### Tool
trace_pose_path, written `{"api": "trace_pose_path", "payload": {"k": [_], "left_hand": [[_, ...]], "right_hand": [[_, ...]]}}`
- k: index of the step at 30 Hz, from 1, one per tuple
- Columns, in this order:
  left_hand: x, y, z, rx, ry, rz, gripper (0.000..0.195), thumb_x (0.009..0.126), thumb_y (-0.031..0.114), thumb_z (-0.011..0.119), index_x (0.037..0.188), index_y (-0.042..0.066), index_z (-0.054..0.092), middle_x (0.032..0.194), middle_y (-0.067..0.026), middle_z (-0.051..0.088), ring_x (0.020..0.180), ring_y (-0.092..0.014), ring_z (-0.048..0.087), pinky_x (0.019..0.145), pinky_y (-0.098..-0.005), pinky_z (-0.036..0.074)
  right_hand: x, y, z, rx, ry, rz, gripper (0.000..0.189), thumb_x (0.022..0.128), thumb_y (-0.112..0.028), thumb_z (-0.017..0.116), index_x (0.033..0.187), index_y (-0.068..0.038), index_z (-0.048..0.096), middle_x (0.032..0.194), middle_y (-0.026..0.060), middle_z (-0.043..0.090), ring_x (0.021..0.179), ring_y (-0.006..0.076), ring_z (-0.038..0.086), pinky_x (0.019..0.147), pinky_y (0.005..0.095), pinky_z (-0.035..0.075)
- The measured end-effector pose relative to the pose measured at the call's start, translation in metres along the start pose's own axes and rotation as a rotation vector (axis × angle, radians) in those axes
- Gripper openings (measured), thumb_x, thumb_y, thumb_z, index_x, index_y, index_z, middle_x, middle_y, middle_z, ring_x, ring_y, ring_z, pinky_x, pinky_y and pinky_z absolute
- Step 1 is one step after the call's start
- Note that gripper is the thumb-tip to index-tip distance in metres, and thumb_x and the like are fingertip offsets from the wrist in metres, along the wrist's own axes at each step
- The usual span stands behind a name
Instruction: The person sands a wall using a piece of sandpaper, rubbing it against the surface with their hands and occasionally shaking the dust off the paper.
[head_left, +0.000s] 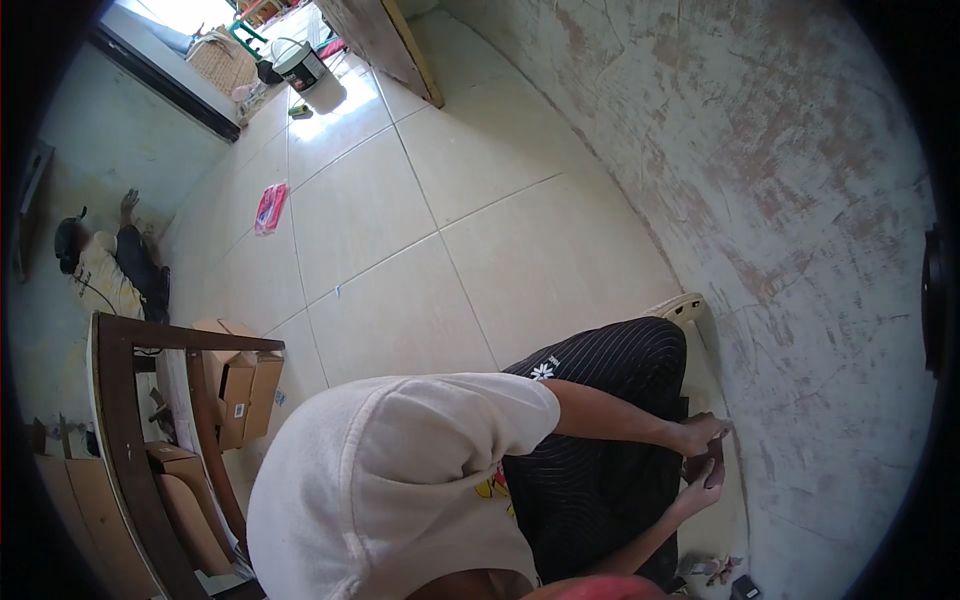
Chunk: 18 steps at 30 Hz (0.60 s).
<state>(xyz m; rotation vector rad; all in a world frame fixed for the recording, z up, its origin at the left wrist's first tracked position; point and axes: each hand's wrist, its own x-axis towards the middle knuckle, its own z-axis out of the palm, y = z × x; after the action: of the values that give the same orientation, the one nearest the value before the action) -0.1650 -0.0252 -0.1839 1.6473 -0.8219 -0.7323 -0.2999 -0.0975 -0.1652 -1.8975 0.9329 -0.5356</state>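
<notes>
My left hand (703, 433) is bent close to the foot of the plastered wall (817, 315), with pale marks on its fingertips. Just below it, my right hand (699, 495) pinches a small reddish-brown piece (718, 459) between thumb and fingers. The piece spans the space between both hands, and my left fingers close on its upper end. Its material is too small to tell. Both forearms reach past my dark striped trousers (600, 465). The wall surface is patchy, with whitish filler over brownish areas.
Small items and a black box (745, 588) lie by the wall at lower right. Behind me stand a dark wooden frame (116, 390) and cardboard boxes (251, 390). A pink packet (271, 209) and a bucket (300, 66) rest on the tiles. Another person (109, 262) sits at far left.
</notes>
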Motion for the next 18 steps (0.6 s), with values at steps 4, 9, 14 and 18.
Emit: {"api": "trace_pose_path", "payload": {"k": [4, 9, 14, 18], "left_hand": [[0.0, -0.002, 0.0, 0.01, -0.005, -0.019, 0.043, 0.07, -0.005, 0.066, 0.109, 0.004, 0.05, 0.087, -0.021, 0.065, 0.09, -0.039, 0.066, 0.072, -0.0469, 0.051], [0.0, 0.002, 0.001, -0.019, 0.0, -0.033, 0.043, 0.07, -0.003, 0.067, 0.109, 0.002, 0.051, 0.084, -0.021, 0.065, 0.087, -0.039, 0.067, 0.071, -0.0466, 0.051], [0.001, -0.001, 0.001, -0.033, 0.025, -0.042, 0.035, 0.066, -0.001, 0.068, 0.099, 0.003, 0.055, 0.089, -0.0213, 0.067, 0.091, -0.04, 0.067, 0.072, -0.046, 0.051], [0.001, -0.001, 0.001, -0.032, 0.015, -0.033, 0.036, 0.066, 0.002, 0.07, 0.099, 0.003, 0.055, 0.088, -0.0213, 0.067, 0.09, -0.04, 0.067, 0.072, -0.0461, 0.051]], "right_hand": [[-0.004, -0.015, 0.003, 0.041, -0.007, 0.129, 0.045, 0.096, -0.023, 0.064, 0.127, 0.01, 0.056, 0.116, 0.0192, 0.065, 0.099, 0.0241, 0.065, 0.08, 0.033, 0.057], [-0.001, -0.003, 0.0, 0.044, 0.003, 0.067, 0.044, 0.096, -0.022, 0.064, 0.126, 0.01, 0.057, 0.116, 0.0185, 0.065, 0.098, 0.0238, 0.065, 0.078, 0.0328, 0.057], [-0.004, -0.014, 0.002, 0.059, -0.025, 0.13, 0.043, 0.097, -0.023, 0.063, 0.125, 0.009, 0.057, 0.113, 0.017, 0.065, 0.093, 0.0223, 0.066, 0.072, 0.0321, 0.059], [-0.004, -0.014, 0.002, 0.065, -0.023, 0.1, 0.043, 0.097, -0.023, 0.063, 0.125, 0.009, 0.057, 0.111, 0.0173, 0.066, 0.093, 0.0229, 0.066, 0.071, 0.0321, 0.059]]}}
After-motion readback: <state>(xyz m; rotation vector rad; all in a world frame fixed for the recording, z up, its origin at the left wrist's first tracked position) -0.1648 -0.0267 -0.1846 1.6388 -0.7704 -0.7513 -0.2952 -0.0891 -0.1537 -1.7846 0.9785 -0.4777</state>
